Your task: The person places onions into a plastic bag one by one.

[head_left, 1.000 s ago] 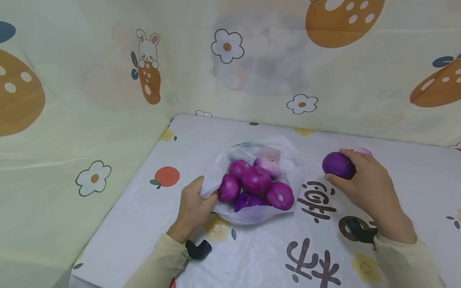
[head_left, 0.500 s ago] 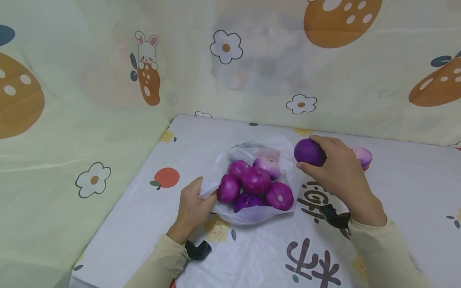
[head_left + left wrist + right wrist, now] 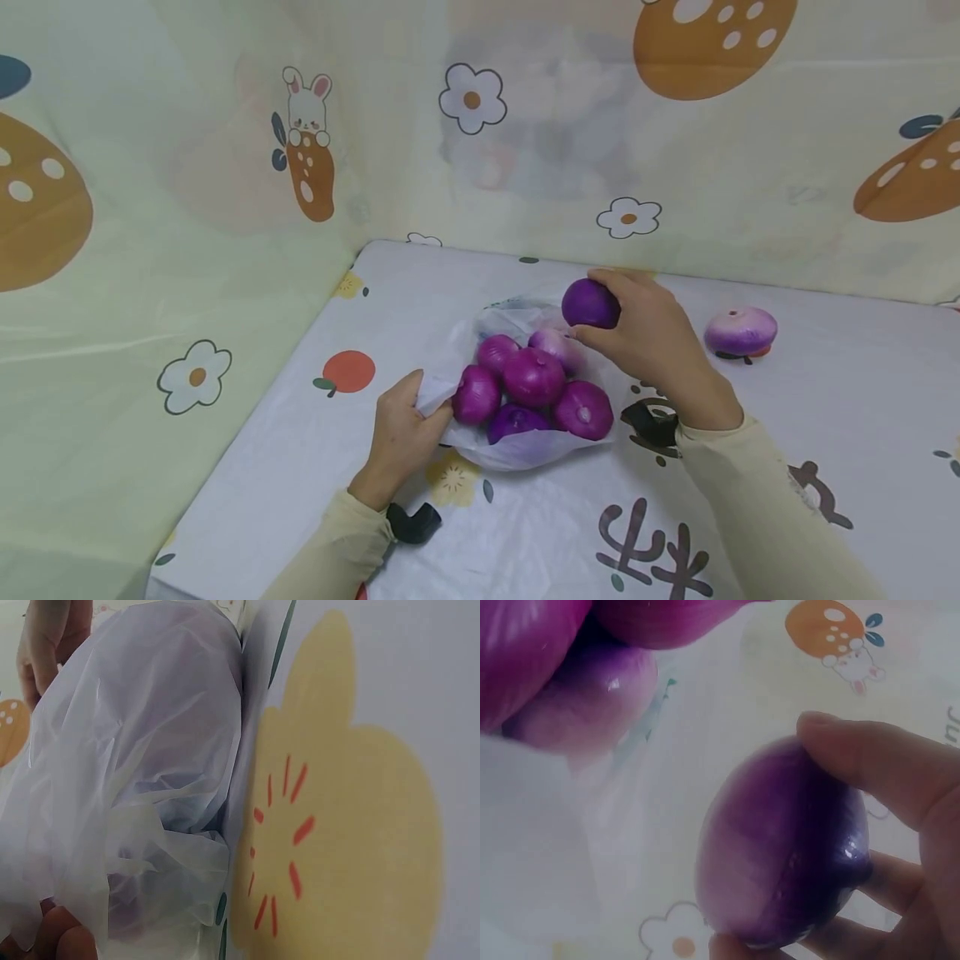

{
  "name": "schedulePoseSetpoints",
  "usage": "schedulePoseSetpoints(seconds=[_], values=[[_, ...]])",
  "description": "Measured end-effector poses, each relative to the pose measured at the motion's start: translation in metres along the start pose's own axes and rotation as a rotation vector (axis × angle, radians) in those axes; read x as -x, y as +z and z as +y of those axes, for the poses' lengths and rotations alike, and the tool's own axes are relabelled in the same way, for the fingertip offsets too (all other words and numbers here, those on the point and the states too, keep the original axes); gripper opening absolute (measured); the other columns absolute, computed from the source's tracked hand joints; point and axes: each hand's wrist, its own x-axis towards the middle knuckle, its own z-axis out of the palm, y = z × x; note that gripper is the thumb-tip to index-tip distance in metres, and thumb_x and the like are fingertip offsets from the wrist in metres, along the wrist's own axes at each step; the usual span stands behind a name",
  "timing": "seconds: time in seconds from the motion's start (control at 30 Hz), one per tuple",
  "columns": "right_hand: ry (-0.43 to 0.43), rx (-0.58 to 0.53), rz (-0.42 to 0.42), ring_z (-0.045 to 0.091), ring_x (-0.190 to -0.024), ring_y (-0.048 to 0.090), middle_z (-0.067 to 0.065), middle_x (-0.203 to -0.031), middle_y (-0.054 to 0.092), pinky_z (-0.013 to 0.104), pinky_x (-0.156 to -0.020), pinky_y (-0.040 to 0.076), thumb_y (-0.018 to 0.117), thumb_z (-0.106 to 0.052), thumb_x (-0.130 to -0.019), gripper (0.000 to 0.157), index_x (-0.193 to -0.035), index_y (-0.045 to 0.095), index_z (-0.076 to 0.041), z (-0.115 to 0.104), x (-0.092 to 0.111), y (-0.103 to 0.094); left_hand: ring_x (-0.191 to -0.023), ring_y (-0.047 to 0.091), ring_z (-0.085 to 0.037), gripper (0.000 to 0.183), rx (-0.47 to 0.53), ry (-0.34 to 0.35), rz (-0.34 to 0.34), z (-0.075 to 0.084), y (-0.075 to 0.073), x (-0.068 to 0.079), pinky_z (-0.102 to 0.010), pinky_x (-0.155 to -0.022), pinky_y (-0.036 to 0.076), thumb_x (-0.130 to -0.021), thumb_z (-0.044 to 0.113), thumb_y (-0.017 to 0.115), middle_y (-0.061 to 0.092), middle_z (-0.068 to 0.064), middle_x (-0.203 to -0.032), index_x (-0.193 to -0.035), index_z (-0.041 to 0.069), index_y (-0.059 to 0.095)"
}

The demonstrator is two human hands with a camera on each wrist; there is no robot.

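A thin white plastic bag lies with its mouth spread, several purple onions heaped inside. My left hand grips the bag's left edge; in the left wrist view its fingers show at the lower corner against the crinkled plastic. Over the far right side of the bag, my right hand holds a dark purple onion between thumb and fingers. The right wrist view shows this onion close up, glossy, its left side paler, with other onions in the bag beyond it.
One more onion, pale pink and purple, sits alone on the table at the right. The printed white tablecloth covers the table. A patterned cloth rises behind it and another hangs along the left.
My right hand has carried the dark purple onion leftward from the table's right side to over the bag, uncovering the pale onion behind. My left hand keeps its grip on the bag.
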Motion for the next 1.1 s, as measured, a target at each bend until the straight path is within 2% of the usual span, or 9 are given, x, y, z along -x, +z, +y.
schedulePoseSetpoints(seconds=[0.1, 0.33, 0.67, 1.1], values=[[0.001, 0.003, -0.032, 0.048, -0.122, 0.054, 0.026, -0.143, 0.056, 0.063, -0.098, 0.045, 0.084, -0.028, -0.085, 0.073, -0.147, 0.054, -0.003, -0.003, -0.008, 0.005, -0.066, 0.054, -0.017, 0.011, -0.002, 0.002, 0.001, 0.000, 0.000, 0.000, -0.028, -0.058, 0.044, -0.078, -0.004, 0.070, 0.063, -0.005, -0.075, -0.085, 0.003, 0.064], [0.025, -0.003, -0.114, 0.044, -0.132, 0.049, 0.024, -0.146, 0.054, 0.061, -0.103, 0.044, 0.082, -0.034, -0.087, 0.075, -0.149, 0.052, -0.004, -0.009, -0.024, 0.017, -0.065, 0.052, -0.018, 0.013, -0.019, 0.009, 0.013, 0.001, -0.001, -0.001, -0.028, -0.057, 0.043, -0.077, -0.003, 0.072, 0.061, -0.004, -0.074, -0.083, 0.005, 0.063], [0.058, -0.023, -0.205, 0.041, -0.126, 0.054, 0.023, -0.142, 0.056, 0.056, -0.100, 0.048, 0.081, -0.033, -0.086, 0.074, -0.149, 0.053, -0.006, -0.011, -0.043, 0.034, -0.065, 0.052, -0.018, 0.012, -0.003, 0.009, 0.013, 0.002, -0.002, -0.001, -0.028, -0.057, 0.043, -0.077, -0.003, 0.071, 0.062, -0.004, -0.074, -0.084, 0.004, 0.065], [0.076, -0.029, -0.254, 0.042, -0.125, 0.055, 0.024, -0.137, 0.059, 0.057, -0.105, 0.045, 0.081, -0.034, -0.088, 0.074, -0.149, 0.051, -0.003, -0.007, -0.059, 0.052, -0.065, 0.052, -0.017, 0.011, 0.003, 0.012, 0.016, 0.001, -0.002, -0.002, -0.028, -0.057, 0.043, -0.077, -0.003, 0.071, 0.062, -0.004, -0.075, -0.085, 0.004, 0.066]])
